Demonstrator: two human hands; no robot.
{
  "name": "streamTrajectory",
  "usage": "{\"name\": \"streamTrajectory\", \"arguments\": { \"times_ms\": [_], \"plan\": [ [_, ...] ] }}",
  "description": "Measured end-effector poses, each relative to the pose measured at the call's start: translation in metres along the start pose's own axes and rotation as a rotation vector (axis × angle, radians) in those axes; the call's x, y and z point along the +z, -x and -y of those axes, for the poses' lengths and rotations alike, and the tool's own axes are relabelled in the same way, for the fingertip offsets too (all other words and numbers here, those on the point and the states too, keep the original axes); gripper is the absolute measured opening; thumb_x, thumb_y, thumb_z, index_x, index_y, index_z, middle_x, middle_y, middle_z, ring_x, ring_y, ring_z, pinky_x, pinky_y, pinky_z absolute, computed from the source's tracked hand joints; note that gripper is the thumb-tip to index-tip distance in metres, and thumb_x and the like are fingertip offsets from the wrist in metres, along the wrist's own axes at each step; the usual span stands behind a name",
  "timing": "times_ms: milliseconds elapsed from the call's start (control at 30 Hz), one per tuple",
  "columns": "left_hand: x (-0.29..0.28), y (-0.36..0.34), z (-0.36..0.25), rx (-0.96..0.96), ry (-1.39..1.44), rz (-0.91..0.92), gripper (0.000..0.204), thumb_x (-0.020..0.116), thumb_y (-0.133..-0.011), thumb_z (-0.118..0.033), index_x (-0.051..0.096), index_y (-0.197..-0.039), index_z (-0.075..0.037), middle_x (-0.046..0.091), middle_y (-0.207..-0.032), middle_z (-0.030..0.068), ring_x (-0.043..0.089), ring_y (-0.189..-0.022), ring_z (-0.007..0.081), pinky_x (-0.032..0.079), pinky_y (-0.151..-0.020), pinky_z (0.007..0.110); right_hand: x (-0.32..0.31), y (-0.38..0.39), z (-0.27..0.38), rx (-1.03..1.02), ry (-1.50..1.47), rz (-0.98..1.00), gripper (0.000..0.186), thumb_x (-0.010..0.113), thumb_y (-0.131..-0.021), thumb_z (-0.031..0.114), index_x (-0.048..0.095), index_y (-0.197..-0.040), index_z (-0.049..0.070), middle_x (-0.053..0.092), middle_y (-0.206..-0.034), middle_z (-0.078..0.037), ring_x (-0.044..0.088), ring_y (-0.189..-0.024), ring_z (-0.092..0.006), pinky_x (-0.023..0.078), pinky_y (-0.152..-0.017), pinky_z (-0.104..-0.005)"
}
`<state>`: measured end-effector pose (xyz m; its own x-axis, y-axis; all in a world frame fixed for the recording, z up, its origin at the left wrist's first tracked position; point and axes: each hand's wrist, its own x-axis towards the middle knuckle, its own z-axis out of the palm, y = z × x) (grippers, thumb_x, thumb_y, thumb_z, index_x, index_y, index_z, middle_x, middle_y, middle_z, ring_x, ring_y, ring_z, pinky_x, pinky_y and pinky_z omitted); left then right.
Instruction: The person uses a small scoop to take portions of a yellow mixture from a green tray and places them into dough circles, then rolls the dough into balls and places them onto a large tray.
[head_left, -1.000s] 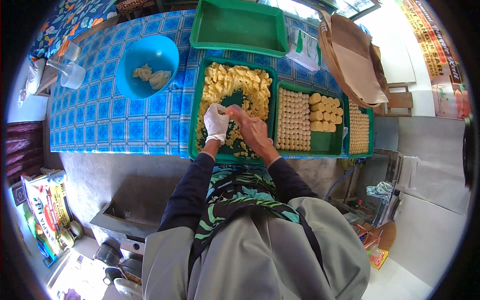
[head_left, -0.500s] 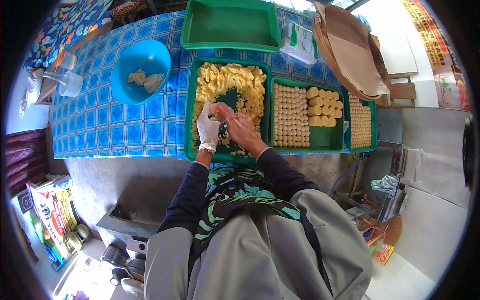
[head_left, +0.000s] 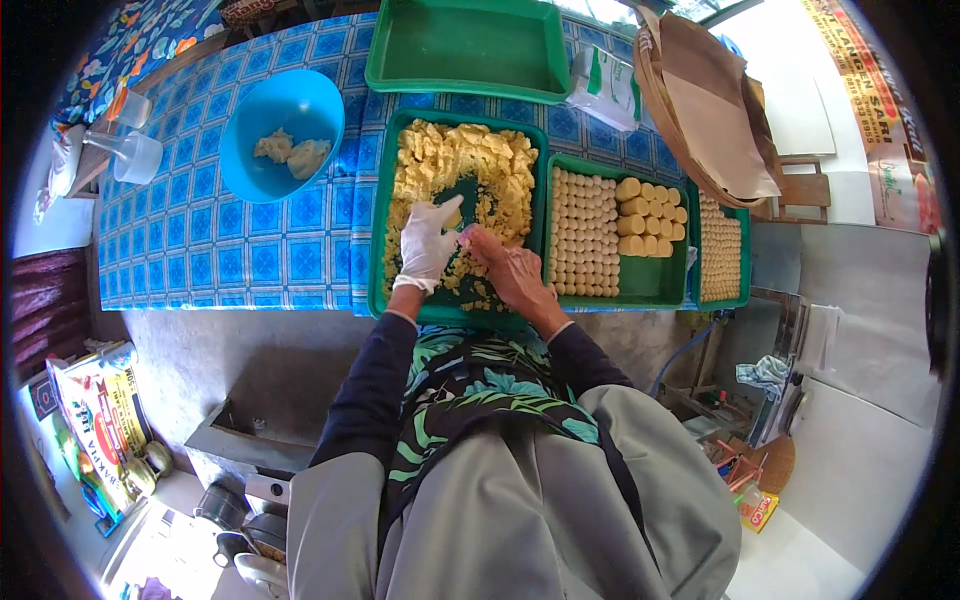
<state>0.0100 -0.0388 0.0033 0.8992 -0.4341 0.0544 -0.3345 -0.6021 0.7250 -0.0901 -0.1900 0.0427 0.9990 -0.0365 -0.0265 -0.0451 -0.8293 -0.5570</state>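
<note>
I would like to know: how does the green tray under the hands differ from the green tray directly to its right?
The tray under the hands holds a loose, crumbly yellow mass; the right-hand tray holds shaped pieces, small round ones beside larger cylinders. The first tray's bottom is strewn with crumbs; the second's bare part looks clean. Both are green and rest on the blue checked cloth.

A green tray [head_left: 382, 230] holds crumbly yellow dough [head_left: 500, 148]

The mash [head_left: 465, 150] lies in a tray [head_left: 540, 190], right of the bowl [head_left: 290, 98].
</note>
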Motion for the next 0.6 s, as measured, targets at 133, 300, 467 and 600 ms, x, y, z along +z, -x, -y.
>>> {"name": "streamTrajectory", "arguments": {
  "times_ms": [133,300,467,600],
  "plan": [
    [-0.002,-0.014,0.015,0.058,-0.111,0.107,0.047,0.069,-0.069,-0.007,0.067,-0.114,-0.018,0.059,-0.101,0.0190,0.061,-0.095,0.0365,0.050,-0.080,0.045,-0.009,-0.013,0.029,-0.032,0.442,-0.175,0.027,0.064,-0.080,0.009,0.066,-0.107,0.015,0.065,-0.087,-0.017,0.063,-0.072,-0.0363,0.046,-0.063,-0.0440],
    [0.009,-0.015,0.017,0.034,-0.076,-0.055,0.029,0.073,-0.068,-0.014,0.066,-0.095,-0.007,0.061,-0.093,0.0188,0.063,-0.080,0.0385,0.051,-0.071,0.046,0.036,-0.061,-0.003,0.148,-0.163,-0.216,0.012,0.070,-0.077,0.010,0.066,-0.087,0.005,0.064,-0.077,-0.013,0.061,-0.065,-0.0251,0.047,-0.057,-0.0410],
    [0.008,-0.003,0.000,0.016,-0.086,-0.109,0.031,0.073,-0.067,-0.013,0.065,-0.096,-0.006,0.060,-0.093,0.0188,0.063,-0.078,0.0380,0.051,-0.068,0.046,0.047,-0.083,-0.005,0.322,-0.279,-0.120,0.024,0.079,-0.075,0.013,0.059,-0.079,-0.002,0.061,-0.069,-0.010,0.059,-0.060,-0.0181,0.046,-0.050,-0.0329],
    [-0.003,0.004,-0.001,0.034,-0.134,-0.122,0.027,0.070,-0.072,-0.012,0.065,-0.098,-0.007,0.060,-0.091,0.0175,0.062,-0.081,0.0372,0.051,-0.070,0.044,0.051,-0.084,0.000,0.231,-0.166,-0.140,0.026,0.080,-0.071,0.009,0.058,-0.080,-0.001,0.059,-0.066,-0.009,0.059,-0.061,-0.0185,0.046,-0.052,-0.0329]
  ]
}}
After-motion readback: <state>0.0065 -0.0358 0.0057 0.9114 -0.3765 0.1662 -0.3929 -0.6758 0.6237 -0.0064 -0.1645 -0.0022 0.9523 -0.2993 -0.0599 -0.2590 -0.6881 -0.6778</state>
